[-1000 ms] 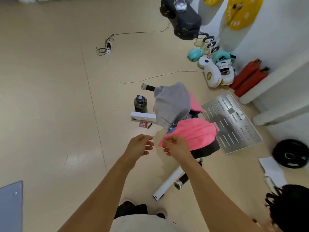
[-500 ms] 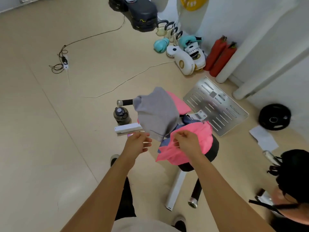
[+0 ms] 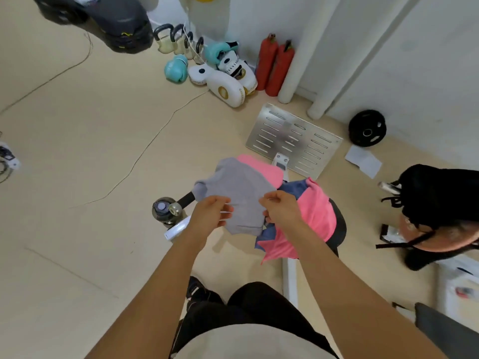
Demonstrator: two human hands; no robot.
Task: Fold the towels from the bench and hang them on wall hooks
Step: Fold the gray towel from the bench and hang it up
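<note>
A grey towel [image 3: 239,189] is draped over the raised end of the bench, whose black seat [image 3: 340,230] shows at the right. My left hand [image 3: 211,215] pinches the grey towel's left lower edge. My right hand [image 3: 282,208] pinches its right edge. Under and beside the grey towel lie a pink towel [image 3: 315,212], a blue towel [image 3: 294,187] and another pink towel [image 3: 263,167]. No wall hooks are in view.
A dark water bottle [image 3: 163,209] stands on the floor left of the bench. Behind are a slotted metal plate [image 3: 294,138], two red extinguishers [image 3: 274,66], boxing gloves [image 3: 225,86], kettlebells [image 3: 176,40] and a black weight plate [image 3: 366,128]. Another person [image 3: 440,203] crouches at the right.
My view has swung right and closer to the bench. Both hands have moved up from near the pink towel's corner to the grey towel and closed on its edges.
</note>
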